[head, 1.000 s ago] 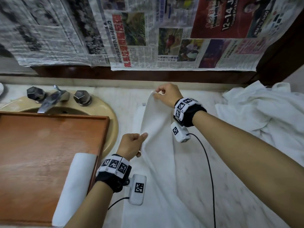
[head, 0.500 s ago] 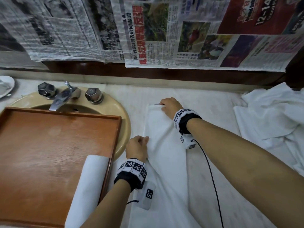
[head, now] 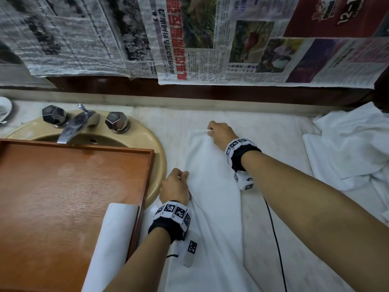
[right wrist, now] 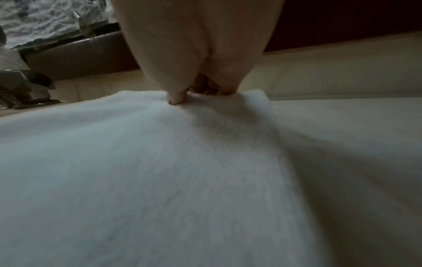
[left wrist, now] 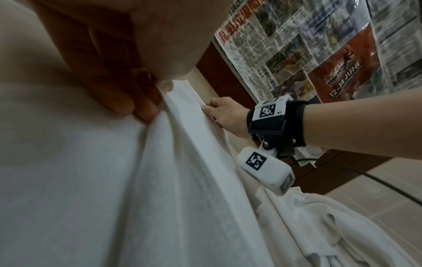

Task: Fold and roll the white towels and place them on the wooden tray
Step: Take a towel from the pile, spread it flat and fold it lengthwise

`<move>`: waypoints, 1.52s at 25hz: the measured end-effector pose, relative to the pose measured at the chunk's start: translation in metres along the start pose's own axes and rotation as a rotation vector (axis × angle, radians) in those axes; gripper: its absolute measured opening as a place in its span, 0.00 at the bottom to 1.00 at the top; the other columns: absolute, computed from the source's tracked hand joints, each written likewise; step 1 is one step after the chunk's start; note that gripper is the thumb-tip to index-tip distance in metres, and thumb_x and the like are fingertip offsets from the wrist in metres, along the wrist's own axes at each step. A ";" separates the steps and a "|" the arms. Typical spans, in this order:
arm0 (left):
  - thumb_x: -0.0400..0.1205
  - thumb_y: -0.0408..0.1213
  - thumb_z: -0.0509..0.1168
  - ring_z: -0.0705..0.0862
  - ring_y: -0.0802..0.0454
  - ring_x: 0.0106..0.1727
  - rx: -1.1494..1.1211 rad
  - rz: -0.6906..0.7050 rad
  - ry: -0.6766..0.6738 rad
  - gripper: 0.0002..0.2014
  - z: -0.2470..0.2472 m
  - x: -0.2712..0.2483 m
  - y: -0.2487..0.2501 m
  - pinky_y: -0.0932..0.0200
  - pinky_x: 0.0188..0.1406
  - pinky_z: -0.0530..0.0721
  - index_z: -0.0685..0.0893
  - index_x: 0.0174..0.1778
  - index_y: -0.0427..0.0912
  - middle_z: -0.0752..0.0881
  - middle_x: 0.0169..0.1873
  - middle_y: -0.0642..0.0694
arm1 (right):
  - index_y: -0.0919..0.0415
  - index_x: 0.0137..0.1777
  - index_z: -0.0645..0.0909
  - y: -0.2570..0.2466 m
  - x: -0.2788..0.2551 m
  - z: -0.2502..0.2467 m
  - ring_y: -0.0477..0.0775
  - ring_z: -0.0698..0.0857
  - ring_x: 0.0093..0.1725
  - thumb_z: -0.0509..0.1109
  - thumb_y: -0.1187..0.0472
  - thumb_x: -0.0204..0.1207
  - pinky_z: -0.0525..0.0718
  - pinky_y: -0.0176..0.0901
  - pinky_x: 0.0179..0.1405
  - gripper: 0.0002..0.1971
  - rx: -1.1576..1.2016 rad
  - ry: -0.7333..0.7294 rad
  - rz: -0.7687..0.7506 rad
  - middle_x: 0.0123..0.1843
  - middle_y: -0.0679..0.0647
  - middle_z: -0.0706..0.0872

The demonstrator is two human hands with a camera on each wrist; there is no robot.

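Newspaper sheets (head: 231,39) hang on the wall above a pale marble tabletop (head: 280,239) with a beige sink (head: 155,144) and its tap (head: 71,127) at the left. A wooden tray (head: 63,197) sits across the sink, and one rolled white towel (head: 113,239) lies along the tray's right edge.

Just right of the tray, a long folded towel (head: 210,186) lies flat on the tabletop, stretching from the back toward the person. The right hand (head: 220,133) pinches its far right corner between thumb and curled fingers, low against the surface. The left hand (head: 174,186) grips the towel's left edge partway down, fingers curled around the cloth; the left wrist view shows the fabric bunched at those fingertips (left wrist: 121,104).

A heap of loose white towels (head: 353,148) sits at the right end of the tabletop, well apart from the folded one.
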State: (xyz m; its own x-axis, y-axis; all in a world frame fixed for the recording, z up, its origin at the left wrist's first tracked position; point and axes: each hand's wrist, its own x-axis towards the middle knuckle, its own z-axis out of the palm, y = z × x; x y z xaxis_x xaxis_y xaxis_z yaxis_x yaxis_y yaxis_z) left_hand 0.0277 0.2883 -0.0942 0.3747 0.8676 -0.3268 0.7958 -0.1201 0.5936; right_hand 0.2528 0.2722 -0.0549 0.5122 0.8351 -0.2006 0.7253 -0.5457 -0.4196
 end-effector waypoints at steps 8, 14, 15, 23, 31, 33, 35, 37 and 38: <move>0.80 0.58 0.62 0.88 0.42 0.32 -0.001 -0.100 -0.045 0.18 0.005 0.013 0.002 0.46 0.37 0.90 0.79 0.34 0.46 0.88 0.27 0.46 | 0.54 0.85 0.51 -0.006 -0.054 0.029 0.54 0.44 0.86 0.54 0.58 0.87 0.42 0.62 0.83 0.28 -0.364 -0.087 -0.448 0.87 0.49 0.46; 0.77 0.56 0.65 0.88 0.42 0.28 -0.074 -0.139 -0.075 0.18 0.000 0.016 0.007 0.46 0.36 0.90 0.80 0.31 0.45 0.86 0.19 0.48 | 0.53 0.85 0.34 0.014 -0.038 0.015 0.49 0.32 0.84 0.42 0.41 0.87 0.35 0.66 0.82 0.34 -0.453 -0.289 -0.296 0.85 0.47 0.30; 0.78 0.54 0.66 0.88 0.42 0.28 -0.080 -0.142 -0.076 0.18 -0.001 0.016 0.008 0.46 0.36 0.90 0.80 0.31 0.44 0.86 0.18 0.47 | 0.54 0.85 0.33 0.012 -0.038 0.014 0.50 0.32 0.84 0.41 0.40 0.86 0.32 0.65 0.81 0.34 -0.468 -0.289 -0.351 0.85 0.47 0.29; 0.75 0.56 0.68 0.89 0.41 0.33 0.049 -0.196 -0.078 0.21 -0.005 0.024 0.015 0.47 0.38 0.90 0.87 0.35 0.38 0.90 0.33 0.40 | 0.59 0.86 0.37 0.027 -0.118 0.023 0.52 0.34 0.85 0.46 0.42 0.86 0.35 0.67 0.81 0.35 -0.320 -0.237 -0.080 0.86 0.52 0.32; 0.80 0.48 0.65 0.87 0.44 0.48 0.283 0.266 -0.002 0.08 -0.031 -0.072 0.038 0.52 0.46 0.85 0.85 0.47 0.50 0.89 0.45 0.48 | 0.64 0.68 0.80 0.026 -0.240 0.052 0.60 0.77 0.69 0.75 0.60 0.74 0.65 0.68 0.76 0.22 -0.088 -0.057 -0.146 0.67 0.58 0.79; 0.78 0.43 0.65 0.85 0.49 0.52 0.312 0.486 -0.272 0.07 -0.020 -0.106 0.026 0.53 0.53 0.83 0.87 0.48 0.56 0.88 0.51 0.55 | 0.55 0.77 0.71 0.026 -0.247 0.045 0.49 0.63 0.79 0.70 0.53 0.78 0.44 0.69 0.81 0.28 -0.125 -0.148 -0.080 0.76 0.48 0.70; 0.77 0.40 0.66 0.84 0.51 0.56 0.475 0.583 -0.500 0.12 -0.009 -0.130 0.014 0.54 0.53 0.81 0.86 0.54 0.60 0.84 0.58 0.58 | 0.50 0.81 0.64 0.024 -0.252 0.040 0.50 0.55 0.83 0.70 0.47 0.78 0.40 0.76 0.78 0.33 -0.180 -0.181 -0.051 0.79 0.43 0.65; 0.76 0.37 0.66 0.83 0.50 0.55 0.576 0.668 -0.553 0.17 -0.003 -0.144 0.010 0.56 0.47 0.78 0.85 0.57 0.59 0.82 0.57 0.59 | 0.49 0.83 0.57 0.020 -0.257 0.040 0.54 0.49 0.85 0.70 0.40 0.75 0.38 0.82 0.75 0.40 -0.221 -0.230 -0.024 0.82 0.41 0.58; 0.75 0.35 0.66 0.83 0.49 0.54 0.599 0.702 -0.554 0.17 0.000 -0.148 0.010 0.55 0.44 0.77 0.85 0.58 0.58 0.81 0.54 0.58 | 0.48 0.84 0.54 0.021 -0.258 0.042 0.55 0.47 0.85 0.69 0.37 0.74 0.38 0.83 0.74 0.43 -0.238 -0.249 -0.007 0.84 0.41 0.54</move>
State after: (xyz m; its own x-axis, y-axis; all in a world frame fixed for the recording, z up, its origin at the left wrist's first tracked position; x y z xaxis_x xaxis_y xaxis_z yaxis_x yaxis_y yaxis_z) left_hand -0.0204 0.1587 -0.0398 0.8822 0.1909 -0.4304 0.3656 -0.8537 0.3708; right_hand 0.1166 0.0480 -0.0489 0.3996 0.8143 -0.4210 0.8305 -0.5160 -0.2098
